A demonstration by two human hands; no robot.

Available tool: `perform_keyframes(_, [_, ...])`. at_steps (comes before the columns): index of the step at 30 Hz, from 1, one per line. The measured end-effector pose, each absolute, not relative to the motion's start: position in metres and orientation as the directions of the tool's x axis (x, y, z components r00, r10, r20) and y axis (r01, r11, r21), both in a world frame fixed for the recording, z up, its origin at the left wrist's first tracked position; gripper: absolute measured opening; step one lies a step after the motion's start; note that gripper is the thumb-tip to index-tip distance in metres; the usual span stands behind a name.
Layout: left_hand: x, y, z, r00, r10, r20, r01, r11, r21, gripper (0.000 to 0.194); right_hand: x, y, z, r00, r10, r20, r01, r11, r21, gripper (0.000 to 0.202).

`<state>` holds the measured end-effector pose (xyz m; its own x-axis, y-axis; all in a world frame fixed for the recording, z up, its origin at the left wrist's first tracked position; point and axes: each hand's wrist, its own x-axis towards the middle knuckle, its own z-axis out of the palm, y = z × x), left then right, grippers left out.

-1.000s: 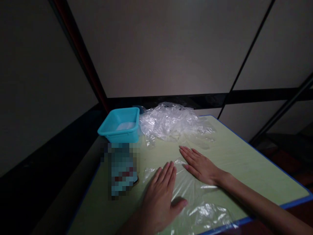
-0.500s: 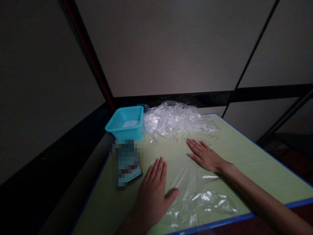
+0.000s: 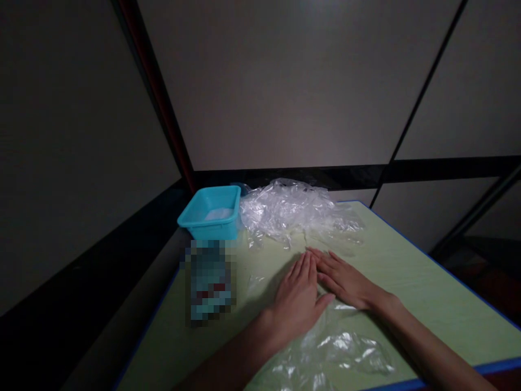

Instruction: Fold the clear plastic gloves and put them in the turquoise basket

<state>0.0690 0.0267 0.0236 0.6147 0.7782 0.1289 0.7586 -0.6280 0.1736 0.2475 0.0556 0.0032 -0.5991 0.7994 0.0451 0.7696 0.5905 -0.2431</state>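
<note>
My left hand (image 3: 299, 298) lies flat with fingers stretched forward, palm down on a clear plastic bag (image 3: 345, 347) spread over the table. Its fingertips meet those of my right hand (image 3: 345, 279), which also rests flat, palm down, on the plastic's far part. Neither hand grasps anything. Toward me the plastic is wrinkled and shiny; its far part is partly covered by my hands. Beyond them sits a heap of crumpled clear plastic bags (image 3: 293, 209).
A turquoise plastic basin (image 3: 211, 217) with something whitish inside stands at the table's far left corner. Nearer on that side lies a pixelated phone-like object (image 3: 209, 285). The pale green table (image 3: 411, 293) has blue edging. Wall panels close in behind and at left.
My left hand has slid right and forward across the plastic until it touches my right hand. My right hand has stayed nearly in place. The view has tilted slightly up.
</note>
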Motion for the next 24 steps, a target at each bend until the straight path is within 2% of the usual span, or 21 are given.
perform_keyframes(7, [0.063,0.031,-0.011,0.593,0.79,0.157,0.778,-0.612,0.142,0.066,0.244,0.049,-0.004,-0.566,0.822,0.064,0.811,0.57,-0.133,0.058])
perform_keyframes(17, [0.012,0.022,0.004,0.546,0.833,0.087,0.824,-0.553,0.122,0.049,0.247,0.05,-0.008,-0.579,0.806,0.124,0.799,0.591,-0.11,0.055])
perform_keyframes(21, [0.001,0.02,0.003,0.51,0.852,0.117,0.847,-0.521,0.106,0.049,0.249,0.05,-0.01,-0.576,0.804,0.148,0.792,0.594,-0.143,0.055])
perform_keyframes(24, [0.001,0.02,0.0,0.496,0.86,0.123,0.858,-0.507,0.086,0.049,0.253,0.052,-0.004,-0.552,0.813,0.184,0.77,0.582,-0.261,0.055])
